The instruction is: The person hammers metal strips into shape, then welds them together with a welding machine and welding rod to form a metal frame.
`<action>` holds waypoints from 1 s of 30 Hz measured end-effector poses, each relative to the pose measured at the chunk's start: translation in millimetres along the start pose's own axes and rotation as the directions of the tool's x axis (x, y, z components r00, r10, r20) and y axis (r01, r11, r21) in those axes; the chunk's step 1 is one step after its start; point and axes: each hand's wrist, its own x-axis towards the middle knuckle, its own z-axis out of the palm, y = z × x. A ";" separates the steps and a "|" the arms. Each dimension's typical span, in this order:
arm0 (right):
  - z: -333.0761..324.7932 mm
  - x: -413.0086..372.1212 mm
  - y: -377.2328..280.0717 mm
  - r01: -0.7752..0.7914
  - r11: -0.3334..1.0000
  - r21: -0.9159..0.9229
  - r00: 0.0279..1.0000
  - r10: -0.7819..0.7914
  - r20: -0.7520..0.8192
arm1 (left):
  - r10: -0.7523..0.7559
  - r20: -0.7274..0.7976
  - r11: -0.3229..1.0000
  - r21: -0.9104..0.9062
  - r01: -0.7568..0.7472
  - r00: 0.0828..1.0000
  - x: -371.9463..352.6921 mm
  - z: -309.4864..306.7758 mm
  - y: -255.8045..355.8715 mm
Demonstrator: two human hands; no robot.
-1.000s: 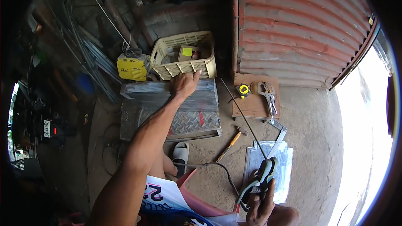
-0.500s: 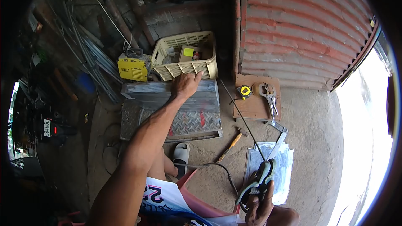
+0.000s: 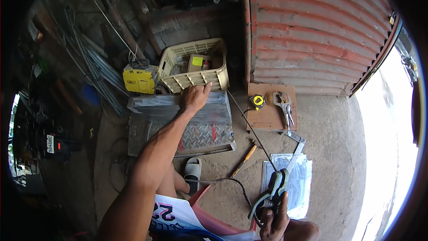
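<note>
My left hand (image 3: 195, 98) is closed over the top edge of an upright grey metal panel (image 3: 214, 110), thumb pointing up to the right. The panel stands at the back of a diamond-pattern metal plate (image 3: 200, 135) with red marks. At lower right my right hand (image 3: 274, 224) is wrapped around the handle of a welding electrode holder (image 3: 277, 183), index finger stretched along it. A long thin welding rod (image 3: 252, 127) is clamped in its jaws. The rod slants up and left, its far tip right by the panel's upper right corner in this view.
Behind the panel are a yellow welding machine (image 3: 140, 79) and a cream plastic crate (image 3: 196, 80). On the right, a small wooden table (image 3: 264, 120) carries a tape measure (image 3: 257, 102) and locking pliers (image 3: 285, 109). A hammer (image 3: 244, 160) and a paint-streaked sheet (image 3: 299, 187) lie on the floor.
The view has tilted slightly, so the scene sits a little lower. The electrode holder has shifted slightly left with the rod. My left hand keeps its grip on the panel.
</note>
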 end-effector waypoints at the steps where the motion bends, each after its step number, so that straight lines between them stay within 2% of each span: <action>1: 1.4 -1.4 4.0 -0.028 0.999 0.041 1.000 0.028 0.004 | 0.001 0.010 1.000 -0.001 -0.001 1.000 0.3 -0.6 0.3; 5: 4.5 -2.5 12.0 -0.065 0.990 0.124 0.998 0.065 0.010 | -0.009 0.022 1.000 0.009 0.009 1.000 0.6 -1.1 0.2; 9: 2.2 3.4 3.5 -0.050 0.994 0.101 0.999 0.049 0.015 | -0.014 0.015 1.000 0.011 0.014 1.000 0.9 0.6 -0.3; 11: 2.0 12.0 -8.5 0.077 0.997 -0.003 0.995 -0.077 -0.070 | -0.017 0.016 1.000 0.012 0.017 1.000 0.6 0.4 -0.1; 15: 3.0 13.5 -9.3 0.083 0.996 0.019 0.994 -0.081 -0.075 | -0.025 0.016 0.999 0.021 0.025 1.000 1.1 0.9 -0.1; 18: 2.9 10.4 -4.7 0.070 0.998 0.010 0.995 -0.069 -0.078 | -0.024 0.023 1.000 0.018 0.024 0.999 1.5 0.5 -0.2; 20: 2.8 1.4 9.7 -0.051 0.992 0.115 0.999 0.048 0.022 | -0.019 0.021 1.000 0.011 0.019 1.000 0.8 0.5 0.2; 21: 2.5 4.8 4.1 -0.052 0.992 0.115 0.998 0.050 0.022 | -0.020 0.012 1.000 0.012 0.020 1.000 0.5 0.3 0.9; 23: 1.5 16.1 -12.8 0.092 0.996 -0.013 0.993 -0.093 -0.067 | -0.022 0.006 1.000 0.013 0.022 1.000 0.0 -0.2 1.5; 30: 1.7 15.7 -11.1 0.074 0.997 -0.009 0.995 -0.074 -0.061 | -0.044 0.023 0.999 0.017 0.044 0.999 -0.4 -2.6 3.5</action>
